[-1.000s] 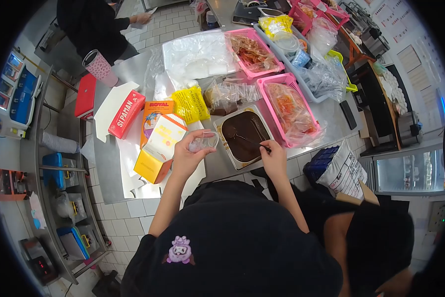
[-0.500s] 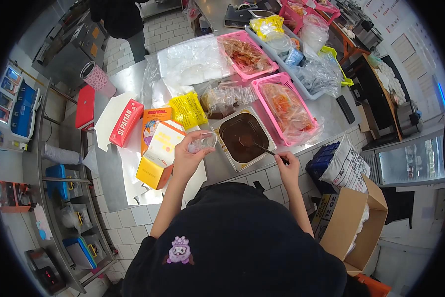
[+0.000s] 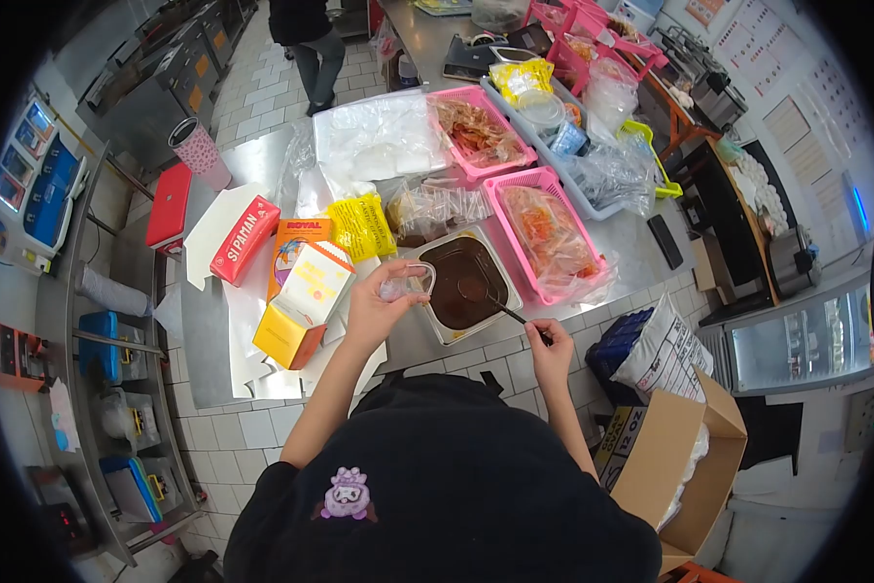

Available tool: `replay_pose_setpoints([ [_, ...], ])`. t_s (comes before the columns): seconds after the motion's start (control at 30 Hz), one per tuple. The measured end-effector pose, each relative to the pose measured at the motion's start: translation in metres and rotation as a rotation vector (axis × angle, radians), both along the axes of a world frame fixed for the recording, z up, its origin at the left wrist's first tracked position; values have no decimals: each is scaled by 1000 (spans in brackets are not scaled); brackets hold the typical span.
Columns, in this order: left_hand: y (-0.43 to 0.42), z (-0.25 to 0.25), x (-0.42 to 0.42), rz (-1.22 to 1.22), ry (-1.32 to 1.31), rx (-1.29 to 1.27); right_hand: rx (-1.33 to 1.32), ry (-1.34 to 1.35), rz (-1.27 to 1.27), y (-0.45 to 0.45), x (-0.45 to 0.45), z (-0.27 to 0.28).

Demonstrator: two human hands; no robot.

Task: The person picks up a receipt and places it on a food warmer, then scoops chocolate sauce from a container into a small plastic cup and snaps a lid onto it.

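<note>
A small clear plastic cup (image 3: 410,284) is pinched between the thumb and fingers of my left hand (image 3: 377,303), at the left rim of a square container (image 3: 449,336). Dark brown sauce (image 3: 454,267) partly fills that container. My right hand (image 3: 551,348) grips the black handle of a spoon (image 3: 507,312), just off the container's near right corner. The spoon's bowl rests in the sauce, its outline faintly visible. Whether the cup contains anything is hard to make out.
Pink baskets (image 3: 597,255) of bagged food stand right of the container. A yellow packet (image 3: 361,228), an orange box (image 3: 291,251) and a red-and-white carton (image 3: 245,241) lie to the left. An open cardboard box (image 3: 641,466) is at lower right. Another person (image 3: 306,44) stands beyond the table.
The camera view has shifted slightly. The cup in my left hand now overlaps the container's left rim. The spoon stays in the sauce. The person beyond the table appears farther right.
</note>
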State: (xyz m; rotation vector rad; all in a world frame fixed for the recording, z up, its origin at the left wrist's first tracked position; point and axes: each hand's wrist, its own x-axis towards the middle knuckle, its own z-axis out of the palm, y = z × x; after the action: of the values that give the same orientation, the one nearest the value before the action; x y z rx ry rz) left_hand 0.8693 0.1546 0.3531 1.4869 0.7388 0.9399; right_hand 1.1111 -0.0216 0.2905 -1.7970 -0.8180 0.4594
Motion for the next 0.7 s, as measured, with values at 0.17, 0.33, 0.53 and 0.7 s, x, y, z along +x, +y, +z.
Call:
replay_pose_setpoints([
  [0.17,0,1,18,14,-14,-17,124,35,35,14,-5,77],
  [0.33,2,-5,36,39,-48,-52,171,-40,92,22,-6,143],
  [0.53,-6,0,56,57,-161,-115,218,-121,111,24,-15,161],
  [0.7,-14,7,62,59,-93,-121,203,-443,88,19,-20,165],
])
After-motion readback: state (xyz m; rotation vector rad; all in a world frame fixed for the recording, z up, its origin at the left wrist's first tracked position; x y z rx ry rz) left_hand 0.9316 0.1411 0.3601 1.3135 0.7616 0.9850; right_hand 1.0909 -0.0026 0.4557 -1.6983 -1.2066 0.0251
